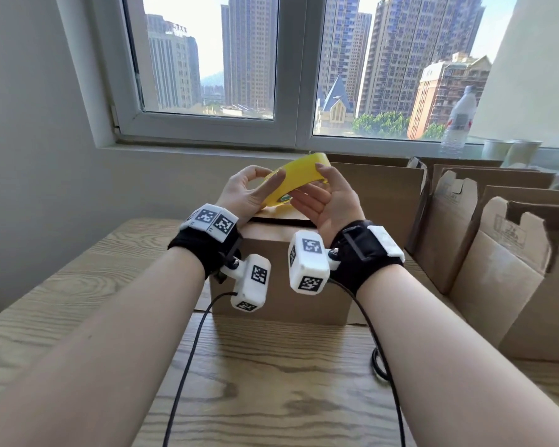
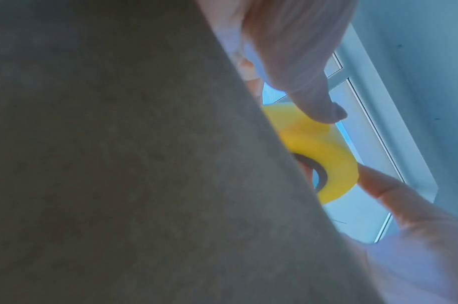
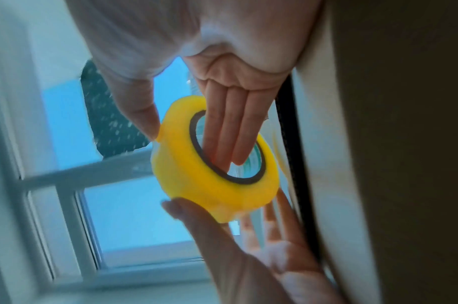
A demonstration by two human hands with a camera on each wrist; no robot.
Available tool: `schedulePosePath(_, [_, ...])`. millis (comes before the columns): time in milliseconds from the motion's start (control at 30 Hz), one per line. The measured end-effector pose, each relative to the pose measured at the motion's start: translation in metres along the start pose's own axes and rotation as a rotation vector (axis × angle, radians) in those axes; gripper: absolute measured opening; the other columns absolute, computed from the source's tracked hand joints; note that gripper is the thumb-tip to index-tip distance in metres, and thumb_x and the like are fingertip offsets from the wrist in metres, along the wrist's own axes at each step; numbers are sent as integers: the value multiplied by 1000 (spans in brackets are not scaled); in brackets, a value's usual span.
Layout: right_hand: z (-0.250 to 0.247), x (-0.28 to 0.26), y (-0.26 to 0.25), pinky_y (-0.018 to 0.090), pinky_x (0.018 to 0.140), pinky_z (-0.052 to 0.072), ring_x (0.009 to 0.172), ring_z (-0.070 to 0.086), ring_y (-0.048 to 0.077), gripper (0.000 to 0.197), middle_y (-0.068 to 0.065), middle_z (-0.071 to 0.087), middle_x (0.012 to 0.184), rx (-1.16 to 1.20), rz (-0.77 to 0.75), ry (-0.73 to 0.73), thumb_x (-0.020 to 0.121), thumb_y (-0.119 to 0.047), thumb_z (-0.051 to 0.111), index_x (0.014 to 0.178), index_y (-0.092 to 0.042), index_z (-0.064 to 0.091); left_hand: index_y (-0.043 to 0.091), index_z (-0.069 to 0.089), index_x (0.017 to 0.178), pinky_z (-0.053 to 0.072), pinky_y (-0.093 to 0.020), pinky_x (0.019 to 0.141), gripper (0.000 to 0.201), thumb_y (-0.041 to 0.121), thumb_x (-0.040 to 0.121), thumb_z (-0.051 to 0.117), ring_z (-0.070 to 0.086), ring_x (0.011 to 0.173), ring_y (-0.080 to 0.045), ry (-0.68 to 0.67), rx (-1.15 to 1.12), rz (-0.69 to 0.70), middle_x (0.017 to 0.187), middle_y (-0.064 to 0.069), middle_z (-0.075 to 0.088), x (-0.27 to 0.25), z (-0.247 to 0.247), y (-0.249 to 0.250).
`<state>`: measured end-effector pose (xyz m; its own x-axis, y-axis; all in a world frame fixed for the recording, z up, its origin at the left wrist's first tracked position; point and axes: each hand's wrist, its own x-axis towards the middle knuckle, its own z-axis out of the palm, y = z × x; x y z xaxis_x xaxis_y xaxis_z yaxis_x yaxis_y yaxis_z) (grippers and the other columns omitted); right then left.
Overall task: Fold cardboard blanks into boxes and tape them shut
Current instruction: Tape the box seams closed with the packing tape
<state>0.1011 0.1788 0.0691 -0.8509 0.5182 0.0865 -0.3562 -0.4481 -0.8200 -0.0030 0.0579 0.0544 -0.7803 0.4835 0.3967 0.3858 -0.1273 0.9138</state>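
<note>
A yellow tape roll (image 1: 300,175) is held in the air between both hands, above a folded cardboard box (image 1: 281,253) on the wooden table (image 1: 271,366). My left hand (image 1: 249,191) grips the roll's left side: the thumb lies on the outer band and the fingers (image 3: 230,123) reach through the core. My right hand (image 1: 326,204) is turned palm up on the roll's right side, thumb on the outer band and fingers underneath. The tape roll (image 3: 196,174) shows a dark inner ring in the right wrist view. In the left wrist view a dark surface hides most of the tape roll (image 2: 318,148).
Several flat cardboard blanks (image 1: 497,253) lean upright at the table's right side. On the window sill at the back right are a plastic bottle (image 1: 459,121) and paper cups (image 1: 510,150). Black cables (image 1: 188,366) trail from the wrist cameras over the near table.
</note>
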Motion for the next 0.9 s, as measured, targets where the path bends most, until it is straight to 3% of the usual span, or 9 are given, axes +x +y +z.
schedulePosePath(100, [-2, 2, -1, 34, 67, 61, 72, 72, 28, 38, 17, 71, 86, 56, 46, 4, 89, -26, 65, 116, 2, 58, 25, 69, 85, 49, -41, 83, 65, 81, 53, 73, 59, 77, -21, -48, -6, -1, 82, -3, 67, 1, 2, -3])
schedulePosePath(300, [4, -1, 4, 40, 85, 57, 81, 71, 26, 11, 12, 72, 83, -222, -58, -89, 92, -18, 61, 94, -9, 66, -6, 60, 105, 40, -37, 74, 91, 74, 62, 65, 52, 76, -22, -48, 4, 48, 85, -12, 60, -4, 2, 3])
schedulePosePath(467, [5, -1, 5, 31, 70, 58, 77, 72, 22, 15, 11, 73, 82, -312, -108, -80, 94, -22, 61, 94, -8, 67, -10, 59, 97, 40, -37, 75, 104, 83, 51, 71, 54, 80, -21, -52, 29, 49, 91, -9, 59, -6, 3, 6])
schedulePosePath(567, [4, 1, 4, 31, 68, 58, 67, 71, 19, 18, 9, 70, 76, -262, -79, -38, 92, -26, 64, 92, -8, 66, 1, 62, 82, 43, -33, 80, 74, 69, 53, 75, 59, 89, -15, -45, 35, 39, 95, 13, 61, -6, 3, 7])
schedulePosePath(633, [2, 3, 3, 29, 62, 57, 62, 69, 17, 19, 7, 69, 72, -176, -37, -8, 91, -28, 64, 93, -8, 65, 0, 63, 93, 44, -24, 75, 59, 51, 69, 79, 61, 82, -9, -75, 35, 0, 77, 25, 67, -8, 3, 9])
schedulePosePath(700, [-1, 5, 2, 26, 57, 55, 60, 67, 16, 23, 5, 67, 72, -72, 0, 10, 90, -29, 64, 98, -9, 63, 5, 60, 95, 44, -16, 69, 29, 30, 86, 73, 61, 72, 0, -115, 18, -40, 65, 37, 63, -9, 2, 8])
schedulePosePath(733, [-2, 5, 2, 25, 56, 55, 61, 67, 15, 24, 5, 67, 74, -40, 11, 10, 89, -30, 63, 101, -9, 62, 10, 60, 91, 44, -15, 68, 20, 27, 88, 70, 61, 71, 0, -120, 11, -49, 64, 37, 63, -9, 2, 7])
schedulePosePath(833, [-3, 6, 2, 26, 61, 56, 74, 68, 19, 17, 12, 70, 93, -39, 5, -47, 92, -24, 59, 101, -11, 60, 16, 56, 84, 44, -22, 68, 17, 26, 89, 68, 57, 73, -14, -99, -35, -58, 67, 17, 70, -10, 4, 6])
schedulePosePath(900, [-2, 5, 3, 29, 68, 56, 88, 65, 23, 9, 20, 68, 111, -75, -10, -105, 93, -17, 55, 97, -11, 59, 14, 54, 83, 43, -21, 67, 18, 25, 91, 66, 56, 77, -15, -98, -49, -56, 65, 20, 69, -10, 4, 7])
